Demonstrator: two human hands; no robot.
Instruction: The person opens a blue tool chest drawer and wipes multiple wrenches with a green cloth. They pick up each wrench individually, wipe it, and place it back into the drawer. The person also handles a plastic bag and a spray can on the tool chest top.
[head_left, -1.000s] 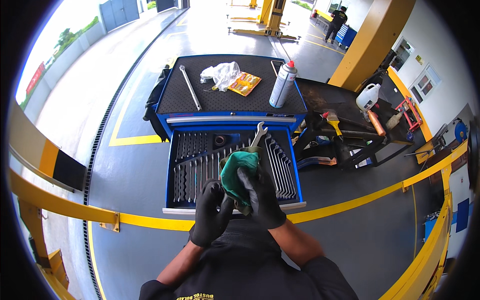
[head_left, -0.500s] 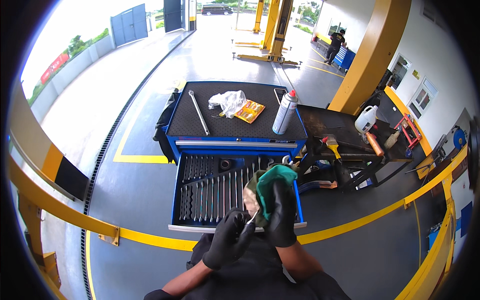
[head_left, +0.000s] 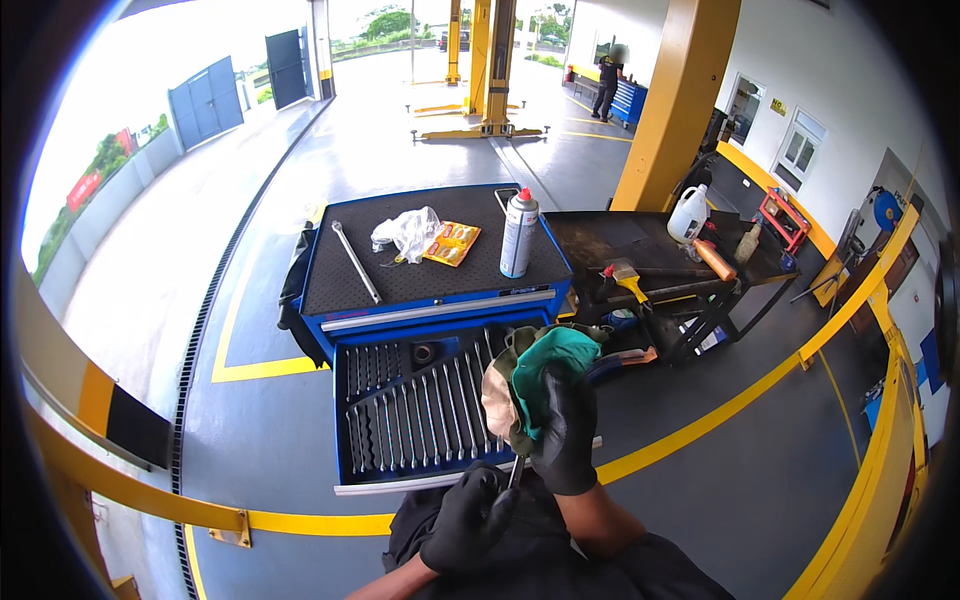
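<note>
My right hand, in a black glove, is closed around a bunched cloth, green on one side with camouflage and beige parts. Lower and to the left, my gloved left hand grips the end of a slim metal wrench. Its upper part disappears into the cloth. Both hands are held over the front right of a pulled-out drawer, where several wrenches lie in a dark tray. The cloth and my right hand hide the drawer's right side.
On the blue tool cabinet's black top are a long metal bar, a clear plastic bag, a yellow packet and a spray can. A dark workbench with a brush stands right. Yellow rails cross nearby; a person stands far off.
My left hand has moved down from the cloth, and more of the wrench's shank shows below it. My right hand still holds the cloth. The whole view has shifted and tilted.
</note>
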